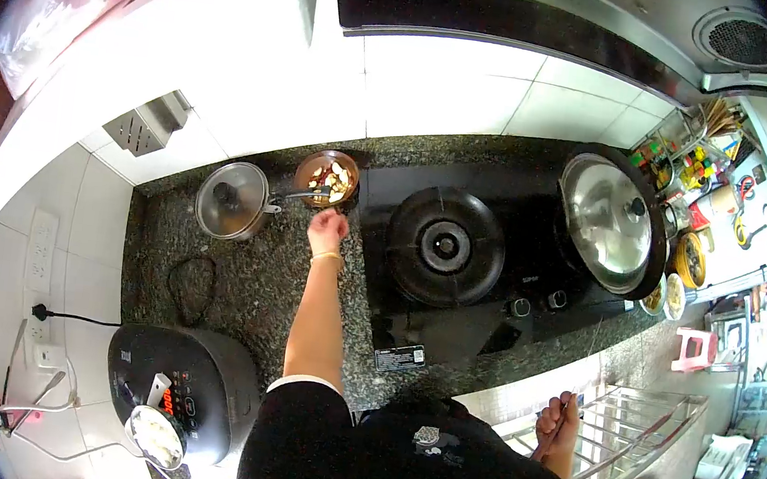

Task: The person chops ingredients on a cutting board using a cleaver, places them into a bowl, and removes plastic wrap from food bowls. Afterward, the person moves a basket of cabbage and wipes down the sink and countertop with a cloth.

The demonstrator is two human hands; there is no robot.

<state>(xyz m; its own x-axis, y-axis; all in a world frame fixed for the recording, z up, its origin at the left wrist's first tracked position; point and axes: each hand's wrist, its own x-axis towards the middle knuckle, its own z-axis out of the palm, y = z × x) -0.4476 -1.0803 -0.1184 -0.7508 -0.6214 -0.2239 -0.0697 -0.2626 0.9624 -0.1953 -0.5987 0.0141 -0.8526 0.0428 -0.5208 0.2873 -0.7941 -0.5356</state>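
My left hand (328,229) is stretched over the counter, just in front of a brown bowl (301,173) holding pale slices and dark reddish pieces. Its fingers are curled closed; whatever they may hold is hidden. A dark-handled utensil (299,195) rests across the bowl's near edge. Left of the bowl sits a small pan with a glass lid (231,199). Low on the right, beside my body, my right hand (557,422) is closed around a thin dark brown stick (550,442), which looks like chopsticks.
A black cooktop (515,245) has a bare burner (445,245) and a wok under a shiny lid (608,222). A rice cooker (215,391) stands at near left, with a small bowl (155,436) on top. A metal rack (636,429) is at right; a hood (521,28) overhangs the cooktop.
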